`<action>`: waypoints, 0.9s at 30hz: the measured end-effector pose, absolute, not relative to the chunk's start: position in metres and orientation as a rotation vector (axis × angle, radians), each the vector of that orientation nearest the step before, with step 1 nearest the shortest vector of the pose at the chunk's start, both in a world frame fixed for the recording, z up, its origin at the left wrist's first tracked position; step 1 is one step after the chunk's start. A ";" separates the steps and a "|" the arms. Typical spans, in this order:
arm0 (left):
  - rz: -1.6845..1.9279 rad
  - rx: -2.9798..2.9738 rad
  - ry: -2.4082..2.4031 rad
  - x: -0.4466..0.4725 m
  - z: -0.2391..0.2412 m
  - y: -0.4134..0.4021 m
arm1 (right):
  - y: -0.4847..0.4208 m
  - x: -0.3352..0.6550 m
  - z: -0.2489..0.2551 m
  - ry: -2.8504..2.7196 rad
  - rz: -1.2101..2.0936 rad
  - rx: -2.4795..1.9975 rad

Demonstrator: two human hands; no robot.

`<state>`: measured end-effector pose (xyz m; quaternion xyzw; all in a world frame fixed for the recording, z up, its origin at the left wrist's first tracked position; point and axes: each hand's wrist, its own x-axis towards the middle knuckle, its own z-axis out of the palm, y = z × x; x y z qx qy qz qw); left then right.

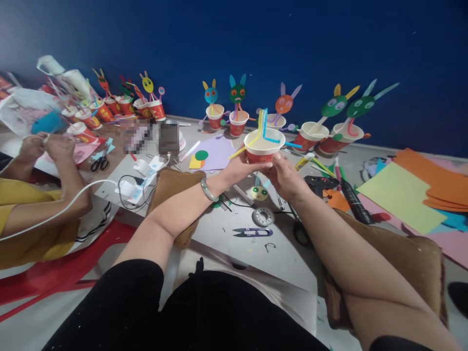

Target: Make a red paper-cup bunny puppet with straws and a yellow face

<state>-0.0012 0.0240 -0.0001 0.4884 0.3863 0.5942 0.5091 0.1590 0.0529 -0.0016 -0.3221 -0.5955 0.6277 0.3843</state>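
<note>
Both my hands are wrapped round a red-and-white paper cup, raised a little above the table. Yellow and blue drinking straws stand up inside it, with bent ends sticking out past the rim on both sides. My left hand grips the cup's left side and underside; a bangle circles that wrist. On the right side, my right hand has its thumb against the cup wall. Below the hands lie a pale yellow paper face, a roll of tape and purple thread snips.
Finished paper-cup figures line the blue wall. Coloured paper sheets, a black marker and a glue gun lie right. Left are a power strip, black scissors and a co-worker's hands. Brown cushions flank the workspace.
</note>
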 end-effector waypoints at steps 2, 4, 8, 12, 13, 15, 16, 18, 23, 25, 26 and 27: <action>1.416 1.167 0.925 -0.001 -0.004 0.026 | 0.052 0.158 -0.003 -1.541 1.585 -0.829; 1.404 1.143 0.911 0.000 -0.009 0.028 | 0.052 0.157 -0.006 -1.558 1.578 -0.854; 1.385 1.149 0.907 0.000 -0.015 0.030 | 0.054 0.158 -0.010 -1.536 1.608 -0.918; 1.352 1.159 0.948 0.000 -0.012 0.029 | 0.054 0.161 -0.009 -1.501 1.638 -0.969; 1.344 1.156 0.961 0.000 -0.011 0.029 | 0.054 0.161 -0.008 -1.488 1.642 -0.981; 1.346 1.137 0.983 0.001 -0.008 0.028 | 0.052 0.162 -0.005 -1.475 1.634 -1.005; 1.354 1.122 0.988 0.001 -0.007 0.028 | 0.052 0.162 -0.005 -1.480 1.622 -1.013; 1.365 1.086 0.984 0.002 -0.004 0.028 | 0.054 0.163 -0.004 -1.501 1.585 -1.016; 1.341 1.078 0.903 -0.001 0.000 0.029 | 0.066 0.169 -0.009 -1.437 1.552 -1.012; 1.348 1.070 0.868 -0.004 0.000 0.030 | 0.071 0.172 -0.008 -1.391 1.547 -1.020; 1.364 1.057 0.858 -0.005 0.001 0.030 | 0.073 0.174 -0.007 -1.374 1.536 -1.030; 1.388 1.041 0.855 -0.006 0.001 0.031 | 0.075 0.175 -0.005 -1.359 1.522 -1.042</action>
